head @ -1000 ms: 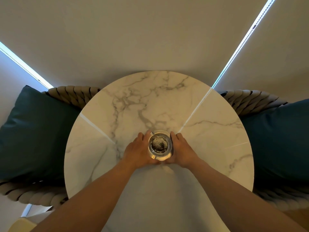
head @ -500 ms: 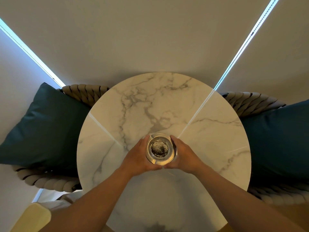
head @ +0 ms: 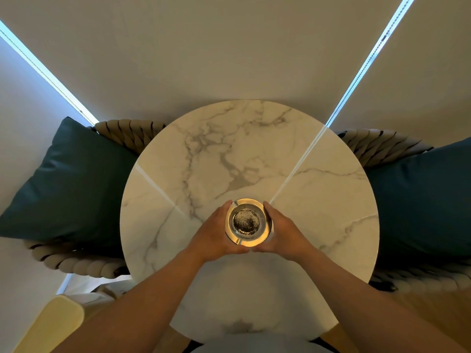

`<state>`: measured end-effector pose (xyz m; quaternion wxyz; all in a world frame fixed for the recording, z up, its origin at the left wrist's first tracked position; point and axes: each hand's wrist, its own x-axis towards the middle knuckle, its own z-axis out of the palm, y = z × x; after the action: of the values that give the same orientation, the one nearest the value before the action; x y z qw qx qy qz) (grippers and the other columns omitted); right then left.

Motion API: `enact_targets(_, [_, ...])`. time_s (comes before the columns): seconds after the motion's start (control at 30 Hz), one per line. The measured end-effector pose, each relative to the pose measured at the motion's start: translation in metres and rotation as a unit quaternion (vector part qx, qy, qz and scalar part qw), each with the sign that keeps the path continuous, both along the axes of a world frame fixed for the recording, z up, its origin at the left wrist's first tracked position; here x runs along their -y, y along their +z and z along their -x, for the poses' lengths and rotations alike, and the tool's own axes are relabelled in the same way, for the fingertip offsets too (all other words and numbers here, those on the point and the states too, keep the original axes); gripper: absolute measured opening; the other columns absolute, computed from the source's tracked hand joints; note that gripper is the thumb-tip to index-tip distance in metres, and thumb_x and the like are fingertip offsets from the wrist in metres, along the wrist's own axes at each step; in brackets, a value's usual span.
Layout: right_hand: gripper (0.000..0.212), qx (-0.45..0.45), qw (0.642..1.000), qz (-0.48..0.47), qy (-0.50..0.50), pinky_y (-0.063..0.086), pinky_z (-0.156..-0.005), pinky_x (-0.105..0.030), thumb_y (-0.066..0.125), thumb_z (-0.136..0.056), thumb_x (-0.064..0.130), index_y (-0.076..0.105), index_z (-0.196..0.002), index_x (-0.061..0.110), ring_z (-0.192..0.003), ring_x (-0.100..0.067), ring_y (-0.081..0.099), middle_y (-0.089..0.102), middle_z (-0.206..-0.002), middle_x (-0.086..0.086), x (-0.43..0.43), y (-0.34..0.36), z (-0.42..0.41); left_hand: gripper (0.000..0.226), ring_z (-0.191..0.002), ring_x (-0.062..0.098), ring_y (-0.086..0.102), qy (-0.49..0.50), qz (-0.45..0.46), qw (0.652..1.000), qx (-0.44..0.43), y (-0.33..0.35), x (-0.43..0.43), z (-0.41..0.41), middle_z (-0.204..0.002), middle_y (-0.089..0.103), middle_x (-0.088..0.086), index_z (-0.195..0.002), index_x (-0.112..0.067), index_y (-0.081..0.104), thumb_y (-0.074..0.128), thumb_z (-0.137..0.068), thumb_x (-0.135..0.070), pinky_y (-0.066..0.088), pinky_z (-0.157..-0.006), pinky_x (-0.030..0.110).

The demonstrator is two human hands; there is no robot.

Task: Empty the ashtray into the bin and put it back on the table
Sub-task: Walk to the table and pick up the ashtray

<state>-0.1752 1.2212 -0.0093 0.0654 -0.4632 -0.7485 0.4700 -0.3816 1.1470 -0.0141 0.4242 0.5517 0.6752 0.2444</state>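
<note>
The round, shiny metal ashtray (head: 248, 221), with dark ash in its bowl, sits between both hands over the near-centre of the round white marble desk (head: 318, 200); whether it touches the desk surface cannot be determined. The left hand (head: 213, 236) clasps its left rim and the right hand (head: 285, 234) clasps its right rim. Dark teal cushions (head: 74, 184) on woven rope chairs (head: 130, 132) flank the desk on each side.

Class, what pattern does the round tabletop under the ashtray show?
White marble with grey veins, on the table, clearest in the head view.
</note>
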Motion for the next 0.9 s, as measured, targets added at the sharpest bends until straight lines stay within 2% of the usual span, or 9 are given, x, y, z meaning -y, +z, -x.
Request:
enact_targets(0.07, [0.132,0.001,1.000,-0.003,0.003,0.033,-0.107,-0.021,0.096,-0.050,0.040,0.020,-0.154,0.014,-0.136,-0.014,0.041,0.043,-0.150,0.001,0.001,0.001,-0.001,0.114,-0.125,0.006,0.050,-0.002,-0.006,1.000,-0.005,0.002,0.000,-0.001,-0.134,0.050,-0.019,-0.136,-0.051,0.027,0.093,-0.044,-0.054,0.046,-0.105,0.038])
enact_targets(0.1, [0.132,0.002,1.000,-0.004,0.004,0.033,-0.107,-0.021,0.096,-0.050,0.040,0.019,-0.155,0.014,-0.136,-0.015,0.041,0.043,-0.150,0.000,0.001,0.002,-0.002,0.114,-0.125,0.006,0.051,-0.002,-0.008,1.000,-0.006,0.003,0.000,-0.001,-0.133,0.051,-0.018,-0.136,-0.052,0.026,0.093,-0.044,-0.054,0.047,-0.105,0.038])
enact_targets(0.27, [0.131,0.005,1.000,-0.005,0.000,0.035,-0.102,-0.020,0.096,-0.049,0.039,0.021,-0.154,0.016,-0.132,-0.012,0.044,0.046,-0.146,0.003,0.006,0.006,0.000,0.111,-0.124,0.010,0.055,-0.003,-0.013,1.000,0.007,0.003,0.003,0.000,-0.134,0.056,-0.011,-0.138,-0.039,0.034,0.096,-0.047,-0.050,0.049,-0.102,0.044])
enact_targets(0.37, [0.129,0.003,1.000,-0.006,-0.002,0.040,-0.103,-0.023,0.095,-0.049,0.041,0.023,-0.153,0.017,-0.129,-0.011,0.046,0.049,-0.142,0.005,0.013,0.009,0.005,0.115,-0.124,0.014,0.056,-0.009,-0.012,1.000,0.014,0.001,0.006,0.006,-0.133,0.058,-0.008,-0.144,-0.028,0.037,0.098,-0.049,-0.048,0.050,-0.101,0.046])
enact_targets(0.5, [0.129,0.008,1.000,-0.007,-0.017,0.036,-0.096,-0.013,0.095,-0.050,0.039,0.021,-0.153,0.017,-0.126,-0.009,0.047,0.049,-0.140,0.007,0.030,0.008,0.017,0.112,-0.118,0.002,0.053,-0.025,-0.023,0.999,0.006,0.000,0.020,0.020,-0.129,0.054,-0.018,-0.136,-0.052,0.028,0.094,-0.046,-0.055,0.051,-0.099,0.041])
enact_targets(0.57, [0.128,0.006,1.000,-0.008,-0.024,0.036,-0.096,-0.014,0.095,-0.050,0.038,0.021,-0.153,0.017,-0.125,-0.008,0.047,0.049,-0.138,0.008,0.038,0.008,0.023,0.110,-0.119,0.000,0.052,-0.034,-0.022,0.999,-0.002,0.001,0.026,0.029,-0.131,0.053,-0.019,-0.132,-0.056,0.027,0.094,-0.045,-0.057,0.051,-0.100,0.039])
enact_targets(0.7, [0.125,-0.003,1.000,-0.015,-0.019,0.037,-0.095,-0.016,0.095,-0.050,0.037,0.024,-0.152,0.019,-0.120,-0.005,0.047,0.049,-0.132,0.013,0.055,0.010,0.037,0.110,-0.119,0.002,0.055,-0.032,-0.023,0.999,-0.002,0.005,0.042,0.042,-0.130,0.055,-0.021,-0.132,-0.055,0.030,0.095,-0.044,-0.056,0.052,-0.098,0.039])
enact_targets(0.83, [0.123,-0.015,0.999,-0.023,0.021,0.032,-0.087,0.001,0.094,-0.051,0.038,0.024,-0.151,0.020,-0.118,-0.002,0.046,0.047,-0.127,0.017,0.071,0.013,0.046,0.116,-0.122,0.006,0.055,-0.007,-0.034,0.999,-0.010,0.009,0.072,0.048,-0.134,0.054,-0.016,-0.145,-0.037,0.033,0.096,-0.049,-0.051,0.051,-0.101,0.040])
enact_targets(0.9, [0.127,-0.018,0.999,-0.027,0.038,0.030,-0.088,0.000,0.094,-0.051,0.037,0.021,-0.153,0.018,-0.118,0.001,0.042,0.044,-0.129,0.017,0.078,0.015,0.048,0.116,-0.124,0.007,0.054,0.007,-0.040,0.999,-0.014,0.010,0.087,0.047,-0.136,0.054,-0.014,-0.147,-0.033,0.034,0.097,-0.050,-0.049,0.049,-0.103,0.040])
